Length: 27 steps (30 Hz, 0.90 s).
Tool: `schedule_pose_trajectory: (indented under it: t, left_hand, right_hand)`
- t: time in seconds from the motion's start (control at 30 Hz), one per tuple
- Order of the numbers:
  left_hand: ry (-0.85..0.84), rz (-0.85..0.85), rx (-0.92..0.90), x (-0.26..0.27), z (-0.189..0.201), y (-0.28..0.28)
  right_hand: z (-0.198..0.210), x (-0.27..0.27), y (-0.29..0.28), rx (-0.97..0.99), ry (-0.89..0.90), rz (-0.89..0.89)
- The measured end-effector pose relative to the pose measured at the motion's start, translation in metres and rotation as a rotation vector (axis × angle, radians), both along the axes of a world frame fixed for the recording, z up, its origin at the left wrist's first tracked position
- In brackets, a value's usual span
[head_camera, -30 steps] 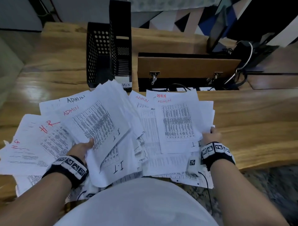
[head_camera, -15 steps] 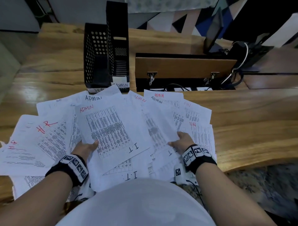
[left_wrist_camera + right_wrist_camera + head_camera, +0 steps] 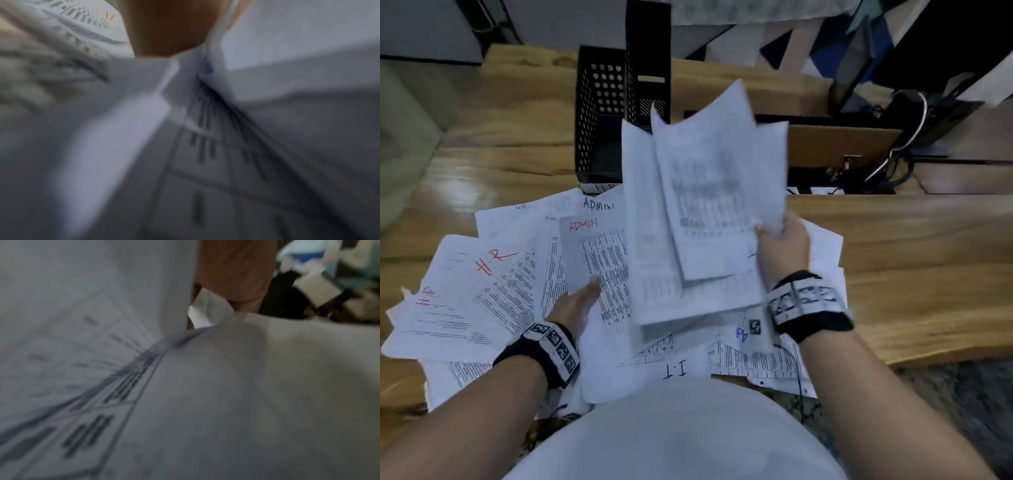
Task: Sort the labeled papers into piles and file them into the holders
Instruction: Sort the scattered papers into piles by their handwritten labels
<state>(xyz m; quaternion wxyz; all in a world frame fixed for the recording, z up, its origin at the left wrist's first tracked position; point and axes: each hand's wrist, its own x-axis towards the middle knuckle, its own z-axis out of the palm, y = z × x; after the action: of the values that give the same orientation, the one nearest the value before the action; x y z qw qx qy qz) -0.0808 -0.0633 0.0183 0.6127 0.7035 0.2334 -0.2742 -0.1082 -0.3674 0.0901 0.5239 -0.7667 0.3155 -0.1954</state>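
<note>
Though blurred in both wrist views, readable enough from the head view. Across the middle of the frame, a wooden desk, its near half buried under a loose fan of labeled papers: H.R sheets at lower left, ADMIN sheets toward center, an I.T sheet at bottom center, overlapping rather than piled, so sorting judged barely begun. At upper center, standing upright side by side at the far edge of the fan, two black holders, label strips facing the person, presumably so each destination can be read while sorting; one strip shows H.R, the other hidden behind raised paper. Lifted above the fan at center right, a sheaf of sheets, tilted up and bowed, its labels too smeared to read; raised probably to clear it from the spread and square it. At the sheaf's lower right corner, the right hand, fingers and thumb curled and pinching the sheets. At lower left of center, the left hand, fingers extended flat and pressing on an ADMIN sheet, likely to keep the remaining papers from sliding; holding nothing.
</note>
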Motion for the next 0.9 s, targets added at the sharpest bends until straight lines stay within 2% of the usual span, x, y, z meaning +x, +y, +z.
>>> schedule_pose_trajectory:
  t: [0.1,0.17,0.27,0.37,0.47,0.53,0.6,0.67,0.73,0.8,0.9]
  left_hand:
    - [0.023,0.038,-0.173,-0.001,0.013,-0.005]
    - [0.027,0.039,-0.173,-0.002,0.020,-0.006]
    - [0.003,-0.002,-0.072,-0.002,0.018,-0.005]
    - [0.033,0.012,0.059,-0.001,0.007,-0.003]
    - [-0.018,-0.022,0.114,-0.001,0.003,-0.007]
    - [-0.015,0.001,0.094,-0.002,0.006,-0.008]
    - [0.007,-0.005,0.077,-0.005,0.015,-0.013]
    - [0.004,0.012,0.042,-0.008,0.026,-0.015]
    - [0.003,0.029,0.040,-0.005,0.018,-0.014]
    - [0.017,0.020,0.054,-0.002,0.012,-0.009]
    - [0.052,-0.023,0.107,0.004,0.002,-0.004]
  right_hand:
    - [-0.048,-0.003,0.041,-0.032,0.244,0.193]
    - [-0.069,-0.009,0.060,-0.044,0.377,0.318]
    - [-0.082,-0.009,0.073,-0.038,0.536,0.471]
    - [-0.084,-0.010,0.073,-0.008,0.579,0.578]
    - [-0.084,-0.014,0.059,0.120,0.581,0.595]
    - [-0.088,-0.018,0.037,0.106,0.513,0.520]
    - [-0.093,-0.025,0.000,-0.033,0.480,0.267]
    - [-0.097,-0.040,-0.046,-0.159,0.597,-0.069]
    - [-0.106,-0.063,-0.091,-0.139,0.773,-0.321]
    - [-0.108,-0.084,-0.116,-0.091,0.889,-0.395]
    - [-0.104,-0.091,-0.112,-0.257,0.988,-0.299]
